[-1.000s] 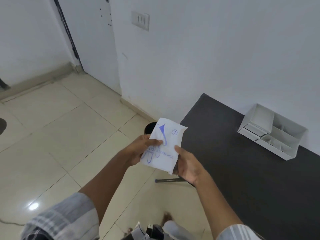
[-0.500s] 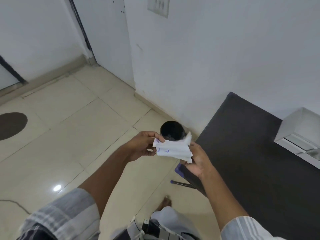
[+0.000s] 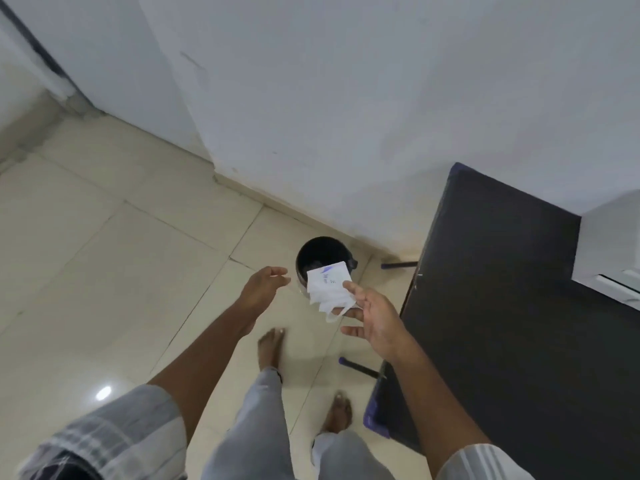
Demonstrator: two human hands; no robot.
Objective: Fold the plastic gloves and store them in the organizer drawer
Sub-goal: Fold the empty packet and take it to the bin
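White packet (image 3: 328, 285) seen over black bin (image 3: 317, 251)
Touched by straight fingers of right hand (image 3: 375, 315); left hand (image 3: 265, 286) spread open.

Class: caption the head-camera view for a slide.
White blue-printed packet touching the open right hand, over a round black floor bin; left hand open.

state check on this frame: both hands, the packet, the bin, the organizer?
left hand: open, holds nothing.
right hand: fingers spread, packet at thumb and fingertips; pinch unclear.
white packet: creased, off the floor, overlapping the bin's mouth in view.
black bin: upright on the floor, no lid.
white organizer: on the dark table, mostly out of frame; drawer state unreadable.
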